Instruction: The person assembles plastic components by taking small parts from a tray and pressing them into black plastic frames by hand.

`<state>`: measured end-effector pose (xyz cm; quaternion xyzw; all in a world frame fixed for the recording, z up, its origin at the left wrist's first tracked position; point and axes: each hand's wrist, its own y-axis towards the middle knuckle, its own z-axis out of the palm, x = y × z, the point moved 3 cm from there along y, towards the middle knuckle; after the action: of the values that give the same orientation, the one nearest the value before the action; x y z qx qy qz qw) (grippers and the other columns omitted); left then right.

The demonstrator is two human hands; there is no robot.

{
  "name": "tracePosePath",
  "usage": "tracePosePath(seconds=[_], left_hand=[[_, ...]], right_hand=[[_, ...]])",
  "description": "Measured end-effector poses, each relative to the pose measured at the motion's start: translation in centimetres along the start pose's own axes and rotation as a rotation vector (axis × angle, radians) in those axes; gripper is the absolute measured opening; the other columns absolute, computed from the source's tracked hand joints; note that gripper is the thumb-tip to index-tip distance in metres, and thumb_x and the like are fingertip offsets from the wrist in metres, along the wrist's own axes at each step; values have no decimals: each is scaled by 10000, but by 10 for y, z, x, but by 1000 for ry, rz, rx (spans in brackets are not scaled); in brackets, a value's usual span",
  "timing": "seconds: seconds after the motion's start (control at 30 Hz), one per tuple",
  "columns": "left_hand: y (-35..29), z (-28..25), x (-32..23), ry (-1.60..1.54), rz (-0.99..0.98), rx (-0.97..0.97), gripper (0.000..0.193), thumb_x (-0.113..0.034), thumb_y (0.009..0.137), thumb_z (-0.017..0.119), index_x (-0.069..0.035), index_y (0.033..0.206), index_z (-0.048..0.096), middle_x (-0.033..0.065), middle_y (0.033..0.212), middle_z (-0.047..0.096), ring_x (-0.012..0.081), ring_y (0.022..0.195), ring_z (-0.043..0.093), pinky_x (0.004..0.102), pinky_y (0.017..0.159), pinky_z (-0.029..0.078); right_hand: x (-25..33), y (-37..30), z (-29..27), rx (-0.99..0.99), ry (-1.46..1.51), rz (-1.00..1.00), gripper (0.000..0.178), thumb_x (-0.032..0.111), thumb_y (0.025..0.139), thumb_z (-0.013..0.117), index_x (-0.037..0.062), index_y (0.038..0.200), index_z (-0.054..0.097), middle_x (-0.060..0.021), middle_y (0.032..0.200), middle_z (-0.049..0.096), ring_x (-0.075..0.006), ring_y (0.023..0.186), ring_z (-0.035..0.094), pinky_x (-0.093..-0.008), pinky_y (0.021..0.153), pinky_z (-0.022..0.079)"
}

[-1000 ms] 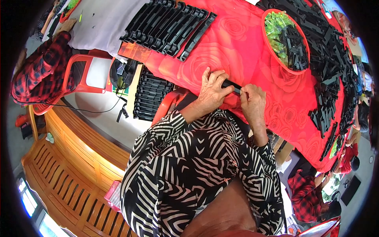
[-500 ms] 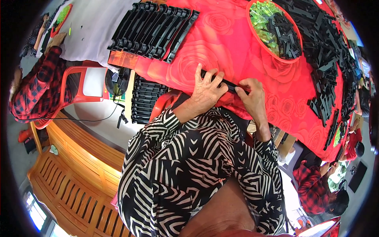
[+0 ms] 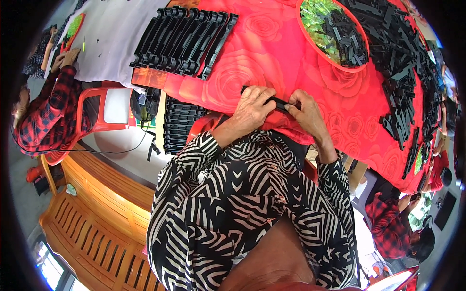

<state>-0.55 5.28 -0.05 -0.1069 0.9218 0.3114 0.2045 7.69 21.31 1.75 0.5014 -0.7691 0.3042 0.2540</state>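
Observation:
A long black plastic strip [image 3: 276,102] lies between my hands at the near edge of the red rose-patterned tablecloth [image 3: 281,58]. My left hand [image 3: 255,104] wraps over its left part, fingers curled round it. The thumb and fingers of my right hand [image 3: 303,109] pinch its right end. Much of the strip is hidden under my left fingers. Beyond my left hand, a row of similar long black plastic parts [image 3: 182,41] lies side by side on the cloth.
A red-rimmed basket [image 3: 326,62] of green and black pieces stands at the far right. A heap of black strips [image 3: 398,53] covers the right side. Stacked black parts [image 3: 182,123] sit below the table at left. Co-workers in checked shirts [image 3: 53,109] sit left and right; a wooden bench [image 3: 102,213] is behind.
My left fingers, more spread before, have curled closer round the strip. My right hand has drawn its fingers in at the strip's right end. The whole view has shifted slightly.

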Motion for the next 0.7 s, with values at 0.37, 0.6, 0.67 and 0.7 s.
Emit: tracePosePath(seconds=[0.37, 0.6, 0.67, 0.7], left_hand=[[3, -4, 1, 41, 59, -31, 130, -104, 696, 589, -47, 810, 564, 115, 1084, 554, 263, 1012, 531, 427, 881, 404], [3, -5, -1, 52, 56, 0, 150, -115, 708, 585, -45, 841, 576, 118, 1096, 551, 263, 1039, 519, 443, 919, 399], [3, -5, 0, 52, 59, 7, 153, -118, 714, 582, -42, 847, 577, 119, 1100, 549, 263, 1040, 519, 446, 927, 397], [2, -5, 0, 57, 61, 2, 155, -125, 720, 577, -40, 850, 575, 121, 1103, 547, 263, 1043, 518, 449, 925, 397]], right_hand=[[24, -40, 0, -392, -124, -428, 271, 10, 699, 669, 76, 962, 656, -99, 998, 587, -267, 913, 538, -397, 802, 387], [20, -40, 21, -506, -304, -392, 272, 59, 688, 702, 50, 954, 649, -111, 1027, 579, -304, 917, 531, -414, 804, 396], [16, -37, 22, -497, -219, -385, 262, 54, 689, 702, 49, 945, 645, -106, 1016, 585, -299, 909, 531, -406, 796, 397], [15, -36, 23, -497, -220, -383, 262, 54, 689, 702, 49, 945, 645, -106, 1016, 585, -299, 909, 531, -406, 796, 397]])
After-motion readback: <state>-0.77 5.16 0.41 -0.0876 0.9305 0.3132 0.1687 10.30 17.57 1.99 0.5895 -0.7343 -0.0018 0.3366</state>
